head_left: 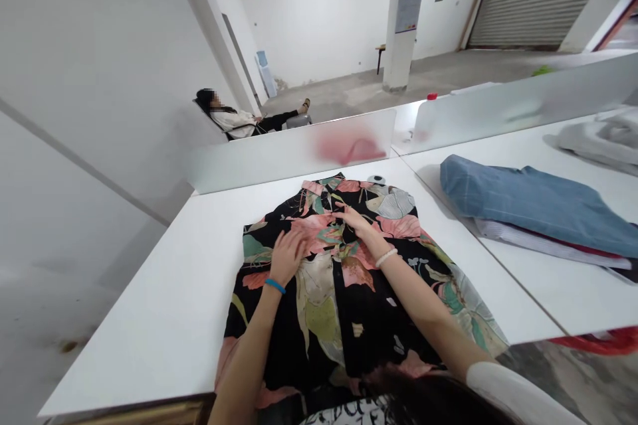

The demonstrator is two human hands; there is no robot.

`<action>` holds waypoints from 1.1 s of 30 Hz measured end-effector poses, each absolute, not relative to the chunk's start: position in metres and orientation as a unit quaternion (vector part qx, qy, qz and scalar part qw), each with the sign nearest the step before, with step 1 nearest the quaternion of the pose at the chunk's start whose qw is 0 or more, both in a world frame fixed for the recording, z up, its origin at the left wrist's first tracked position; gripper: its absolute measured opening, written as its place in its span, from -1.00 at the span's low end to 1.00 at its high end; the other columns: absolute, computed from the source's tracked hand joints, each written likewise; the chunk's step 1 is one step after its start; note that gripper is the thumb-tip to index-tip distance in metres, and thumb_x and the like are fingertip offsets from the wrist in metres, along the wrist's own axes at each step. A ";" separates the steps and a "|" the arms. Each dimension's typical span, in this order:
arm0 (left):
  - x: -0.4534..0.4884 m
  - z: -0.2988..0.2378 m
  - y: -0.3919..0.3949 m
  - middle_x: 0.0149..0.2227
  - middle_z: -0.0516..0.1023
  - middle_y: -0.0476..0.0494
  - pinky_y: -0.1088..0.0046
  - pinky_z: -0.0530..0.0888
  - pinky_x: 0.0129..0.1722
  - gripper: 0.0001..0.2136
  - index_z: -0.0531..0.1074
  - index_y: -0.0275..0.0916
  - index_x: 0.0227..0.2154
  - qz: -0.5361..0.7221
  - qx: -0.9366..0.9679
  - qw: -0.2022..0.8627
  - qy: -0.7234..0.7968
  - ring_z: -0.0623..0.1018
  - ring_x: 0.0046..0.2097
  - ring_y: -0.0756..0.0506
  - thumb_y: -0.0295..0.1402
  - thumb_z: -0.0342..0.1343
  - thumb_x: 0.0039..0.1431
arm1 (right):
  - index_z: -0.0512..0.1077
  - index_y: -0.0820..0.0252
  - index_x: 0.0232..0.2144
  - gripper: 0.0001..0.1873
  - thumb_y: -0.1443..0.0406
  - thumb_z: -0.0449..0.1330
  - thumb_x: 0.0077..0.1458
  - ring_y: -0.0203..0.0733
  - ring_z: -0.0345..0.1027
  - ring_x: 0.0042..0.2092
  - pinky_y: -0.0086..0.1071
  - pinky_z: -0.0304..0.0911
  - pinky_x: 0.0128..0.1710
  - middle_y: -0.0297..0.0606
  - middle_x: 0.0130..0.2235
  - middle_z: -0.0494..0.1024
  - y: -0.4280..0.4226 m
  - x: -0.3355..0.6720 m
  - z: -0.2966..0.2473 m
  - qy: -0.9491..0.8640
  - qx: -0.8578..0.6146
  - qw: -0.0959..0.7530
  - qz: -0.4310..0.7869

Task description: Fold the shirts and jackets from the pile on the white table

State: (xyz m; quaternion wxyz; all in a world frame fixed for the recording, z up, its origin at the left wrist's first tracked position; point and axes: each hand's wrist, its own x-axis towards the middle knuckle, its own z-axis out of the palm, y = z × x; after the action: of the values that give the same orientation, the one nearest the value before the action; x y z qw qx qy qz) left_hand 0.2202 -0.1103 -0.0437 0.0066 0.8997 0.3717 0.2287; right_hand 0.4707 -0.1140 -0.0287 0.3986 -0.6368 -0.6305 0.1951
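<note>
1. The shirt [319,305] lay spread on the white table [149,319], front up, its collar towards the frosted partition [249,159] and its lower part running down to the near edge, where the person's body hid the hem
2. The left hand [288,255] rested on the chest of the shirt, fingers lightly bent and close together, palm down, apparently clamped on nothing
3. The right hand [351,218] was at the front opening just below the collar, thumb and fingers somewhat apart; whether it pinched any cloth, I could not tell
4. The two hands were apart, with the upper front of the shirt between them
5. The step in hand looked like settling or fastening the upper front, the left hand steadying cloth while the right worked at the opening
6. The next move seemed to call for lining up both edges of the opening down from the collar, with light pressure so the thin-looking cloth would not bunch
7. To the right, well clear of both hands, a blue garment [508,202] lay atop a pile
</note>
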 end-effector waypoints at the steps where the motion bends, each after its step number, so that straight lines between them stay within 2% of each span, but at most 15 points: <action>1: 0.213 -0.046 -0.105 0.17 0.33 -0.23 0.06 0.02 0.28 -0.61 0.34 -0.22 0.08 0.231 0.884 0.003 0.406 0.25 0.23 -0.17 -0.31 -0.19 0.26 | 0.31 0.24 0.12 -0.53 0.34 0.00 0.15 -0.19 0.41 -0.05 -0.28 0.26 -0.01 -0.14 -0.03 0.52 -0.113 0.474 -0.026 -0.640 -0.643 0.373 0.195; 3: 0.198 -0.050 -0.096 0.18 0.30 -0.33 0.00 0.01 0.27 -0.62 0.37 -0.28 0.05 0.212 0.855 0.015 0.473 0.20 0.26 -0.23 -0.33 -0.13 0.22 | 0.37 0.25 0.06 -0.57 0.41 0.00 0.14 -0.20 0.41 -0.06 -0.35 0.26 -0.03 -0.12 0.00 0.50 -0.113 0.484 -0.019 -0.653 -0.649 0.337 0.196; 6: 0.180 -0.056 -0.088 0.23 0.20 -0.40 -0.09 0.07 0.22 -0.60 0.39 -0.31 0.02 0.175 0.827 0.027 0.533 0.08 0.30 -0.33 -0.25 -0.04 0.17 | 0.40 0.22 0.02 -0.61 0.41 -0.03 0.18 -0.23 0.42 -0.09 -0.41 0.26 -0.07 -0.16 -0.01 0.51 -0.115 0.508 -0.009 -0.652 -0.666 0.315 0.182; 9: 0.174 -0.060 -0.088 0.29 0.05 -0.42 -0.16 0.11 0.16 -0.44 0.25 -0.35 0.15 0.192 0.793 -0.007 0.578 0.00 0.31 -0.42 -0.10 -0.07 0.17 | 0.40 0.24 0.01 -0.62 0.42 -0.04 0.19 -0.22 0.42 -0.09 -0.40 0.26 -0.07 -0.16 -0.02 0.51 -0.121 0.533 -0.003 -0.636 -0.697 0.290 0.161; 12: 0.177 -0.062 -0.089 0.28 0.06 -0.47 -0.16 0.10 0.16 -0.33 0.11 -0.42 0.22 0.166 0.775 -0.016 0.609 0.08 0.28 -0.44 -0.03 -0.11 0.17 | 0.44 0.31 -0.05 -0.65 0.46 0.04 0.12 -0.15 0.42 -0.09 -0.37 0.25 -0.07 -0.08 -0.07 0.54 -0.128 0.548 -0.002 -0.614 -0.734 0.254 0.140; 15: 0.180 -0.063 -0.087 0.29 0.06 -0.43 -0.12 0.08 0.18 -0.33 0.12 -0.43 0.23 0.128 0.773 -0.022 0.620 0.08 0.28 -0.41 -0.02 -0.15 0.19 | 0.36 0.37 0.03 -0.60 0.40 0.07 0.13 0.00 0.37 -0.01 -0.24 0.21 -0.02 0.09 -0.02 0.48 -0.132 0.546 0.000 -0.581 -0.771 0.239 0.100; 17: 0.180 -0.064 -0.085 0.29 0.05 -0.41 -0.11 0.07 0.18 -0.34 0.11 -0.43 0.23 0.117 0.771 -0.036 0.626 0.07 0.29 -0.40 -0.04 -0.18 0.20 | 0.28 0.33 0.11 -0.57 0.29 0.02 0.21 0.06 0.31 0.05 -0.14 0.16 0.03 0.13 0.05 0.41 -0.132 0.535 0.001 -0.574 -0.782 0.238 0.050; 20: 0.179 -0.063 -0.083 0.29 0.04 -0.43 -0.12 0.07 0.18 -0.37 0.11 -0.41 0.23 0.106 0.779 -0.041 0.617 0.06 0.29 -0.40 -0.06 -0.20 0.22 | 0.26 0.16 0.14 -0.54 0.14 -0.08 0.27 0.08 0.15 0.17 -0.01 0.05 0.12 0.01 0.16 0.32 -0.137 0.514 -0.005 -0.622 -0.756 0.206 -0.011; 22: 0.178 -0.061 -0.082 0.29 0.05 -0.45 -0.14 0.07 0.17 -0.37 0.12 -0.41 0.23 0.106 0.787 -0.031 0.607 0.05 0.29 -0.42 -0.06 -0.20 0.22 | 0.24 0.07 0.15 -0.54 0.11 -0.09 0.27 0.09 0.02 0.24 0.07 -0.03 0.15 -0.08 0.21 0.25 -0.145 0.505 -0.014 -0.665 -0.728 0.165 -0.005; 24: 0.180 -0.057 -0.082 0.28 0.05 -0.48 -0.14 0.07 0.17 -0.35 0.11 -0.45 0.23 0.117 0.786 -0.017 0.606 0.05 0.28 -0.42 -0.05 -0.18 0.21 | 0.19 0.07 0.19 -0.51 0.12 -0.08 0.27 0.11 -0.06 0.27 0.14 -0.07 0.15 -0.09 0.25 0.18 -0.158 0.506 -0.020 -0.673 -0.725 0.147 0.011; 26: 0.182 -0.051 -0.082 0.28 0.04 -0.51 -0.13 0.07 0.17 -0.31 0.06 -0.50 0.23 0.143 0.784 -0.008 0.605 0.05 0.28 -0.42 -0.05 -0.17 0.20 | 0.14 0.18 0.22 -0.48 0.14 -0.08 0.27 0.10 -0.04 0.27 0.11 -0.05 0.15 -0.03 0.26 0.16 -0.178 0.521 -0.019 -0.644 -0.745 0.173 0.017; 29: 0.183 -0.037 -0.088 0.26 0.07 -0.54 -0.13 0.06 0.17 -0.35 0.09 -0.53 0.21 0.208 0.786 -0.016 0.582 0.05 0.29 -0.39 -0.09 -0.16 0.20 | 0.22 0.28 0.16 -0.52 0.20 -0.08 0.27 -0.03 0.20 0.16 -0.16 0.11 0.11 0.00 0.17 0.30 -0.233 0.561 -0.010 -0.565 -0.777 0.274 0.030; 31: 0.179 -0.026 -0.098 0.24 0.11 -0.57 -0.17 0.05 0.16 -0.39 0.17 -0.55 0.15 0.244 0.787 -0.021 0.567 0.07 0.28 -0.41 -0.13 -0.14 0.20 | 0.37 0.27 0.01 -0.60 0.19 -0.06 0.25 -0.12 0.39 -0.04 -0.30 0.23 -0.02 -0.05 0.00 0.48 -0.289 0.589 -0.008 -0.505 -0.788 0.348 0.052; 33: 0.169 -0.015 -0.120 0.20 0.19 -0.58 -0.18 0.08 0.15 -0.44 0.29 -0.54 0.07 0.278 0.783 -0.004 0.556 0.15 0.25 -0.42 -0.14 -0.11 0.17 | 0.47 0.27 -0.23 -0.63 0.13 -0.02 0.22 -0.16 0.46 -0.27 -0.33 0.30 -0.20 -0.10 -0.24 0.58 -0.355 0.607 -0.016 -0.433 -0.800 0.406 0.090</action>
State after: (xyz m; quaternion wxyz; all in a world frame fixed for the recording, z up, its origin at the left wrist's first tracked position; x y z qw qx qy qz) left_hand 0.1692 -0.1196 -0.0151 -0.0040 0.7830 0.5562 0.2785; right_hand 0.6067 -0.3549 -0.0158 0.4061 -0.7998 -0.4326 0.0904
